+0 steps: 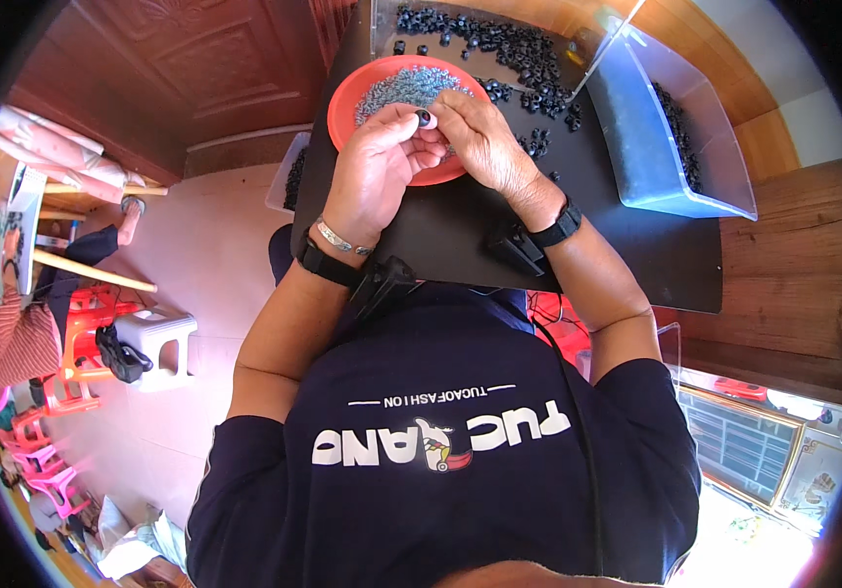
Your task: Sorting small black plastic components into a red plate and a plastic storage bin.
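Both my hands are over a red plate (340,101) heaped with small silvery metal pieces (409,86), which look like screws. My left hand (379,157) is closed, pinching a small round black part (425,118) between thumb and forefinger. Right beside that part, the thumb and forefinger of my right hand (484,142) are pressed together. Whatever they grip is hidden by the fingers. Loose black parts (535,98) of a similar look lie on the dark table (656,250) beyond and to the right of the plate.
A translucent bluish bin (651,162) with black parts inside stands at the right. A clear panel (609,54) rises near the back. Another bin (288,176) sits left of the table. Farther left are stools (156,338) and another person in a striped top (19,338).
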Tool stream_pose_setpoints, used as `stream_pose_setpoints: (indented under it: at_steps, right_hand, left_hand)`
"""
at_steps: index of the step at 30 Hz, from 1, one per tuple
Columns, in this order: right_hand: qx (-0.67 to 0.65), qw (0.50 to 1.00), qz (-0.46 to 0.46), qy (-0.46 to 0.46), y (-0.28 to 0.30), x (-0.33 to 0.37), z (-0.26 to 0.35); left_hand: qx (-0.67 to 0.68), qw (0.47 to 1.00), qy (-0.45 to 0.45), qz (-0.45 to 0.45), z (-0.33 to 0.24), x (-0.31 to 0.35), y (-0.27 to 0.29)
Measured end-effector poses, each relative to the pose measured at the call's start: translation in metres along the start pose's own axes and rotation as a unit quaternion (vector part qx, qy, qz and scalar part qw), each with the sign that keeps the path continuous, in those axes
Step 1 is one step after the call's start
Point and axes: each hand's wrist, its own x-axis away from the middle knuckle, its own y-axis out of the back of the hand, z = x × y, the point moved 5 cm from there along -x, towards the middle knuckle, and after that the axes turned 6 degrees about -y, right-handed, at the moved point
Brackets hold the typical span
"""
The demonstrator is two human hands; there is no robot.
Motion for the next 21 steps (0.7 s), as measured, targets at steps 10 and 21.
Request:
stream_pose_setpoints:
  at_steps: [10, 21]
  right_hand:
    - [-0.168, 0.985, 0.047, -0.016, -0.003, -0.001, -0.003]
    - [-0.13, 0.99, 0.053, -0.018, -0.002, 0.0, -0.005]
  left_hand:
    - [0.028, 0.999, 0.012, -0.011, -0.002, 0.001, 0.009]
    - [0.019, 1.0, 0.013, -0.015, -0.004, 0.002, 0.001]
